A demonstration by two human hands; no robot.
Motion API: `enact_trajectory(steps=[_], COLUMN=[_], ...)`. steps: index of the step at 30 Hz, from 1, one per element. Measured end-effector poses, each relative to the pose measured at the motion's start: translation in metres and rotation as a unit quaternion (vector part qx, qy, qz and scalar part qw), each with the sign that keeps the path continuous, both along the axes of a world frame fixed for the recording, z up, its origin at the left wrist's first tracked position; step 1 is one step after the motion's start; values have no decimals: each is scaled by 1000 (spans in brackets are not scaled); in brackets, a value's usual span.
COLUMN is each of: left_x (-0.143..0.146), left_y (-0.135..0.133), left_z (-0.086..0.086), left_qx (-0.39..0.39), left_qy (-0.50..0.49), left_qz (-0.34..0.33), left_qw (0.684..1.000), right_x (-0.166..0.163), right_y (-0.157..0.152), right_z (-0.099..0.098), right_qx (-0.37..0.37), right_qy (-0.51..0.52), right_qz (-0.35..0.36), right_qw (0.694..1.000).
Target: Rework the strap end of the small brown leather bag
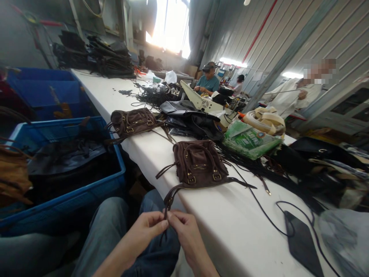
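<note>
Both grips pinch the same strap [170,194]: left hand [144,231] and right hand [184,234] meet fingertip to fingertip below the bench [230,231] edge, over the lap. Its bag [198,163] lies flat on the bench, so the strap hangs within reach.

Bare table [230,227] beside brown bag [198,163]

A small dark brown suede bag [198,163] with brass buckles lies flat near the edge of the white bench [230,223], its thin strap [170,198] trailing off the edge, pinched at its end between both hands' fingertips.
</note>
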State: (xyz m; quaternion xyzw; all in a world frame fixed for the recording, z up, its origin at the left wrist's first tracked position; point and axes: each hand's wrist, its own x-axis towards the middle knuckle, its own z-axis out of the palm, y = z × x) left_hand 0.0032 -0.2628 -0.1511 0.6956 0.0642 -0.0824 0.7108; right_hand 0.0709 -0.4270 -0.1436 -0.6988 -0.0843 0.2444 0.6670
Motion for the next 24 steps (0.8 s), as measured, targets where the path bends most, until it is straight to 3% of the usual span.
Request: enact_trajectory(steps=[2,3,6,9,13,18,24], left_x=[-4,-4,-2,-2,-7,-12,-17], left_y=[-6,-8,-10,-11,-17,-38,-56], left_z=[-4,-5,-3,-2,-8,-16,-22], left_qx=[-163,-191,-176,-172,-229,-350,-352], left_qy=[54,61,52,30,9,40,56], left_qz=[34,54,110,117,97,136,187], left_qw=[984,978,977,978,968,926,915], right_x=[1,1,2,3,3,-2,-8], right_y=[0,0,-1,-2,-2,4,7], right_z=[3,4,6,10,15,9,3], right_qx=[7,7,7,20,25,33,54], right_qy=[2,7,15,12,10,54,141], right_qz=[-4,-4,-2,3,7,6,23], right_qw=[1000,1000,1000,1000,1000,998,988])
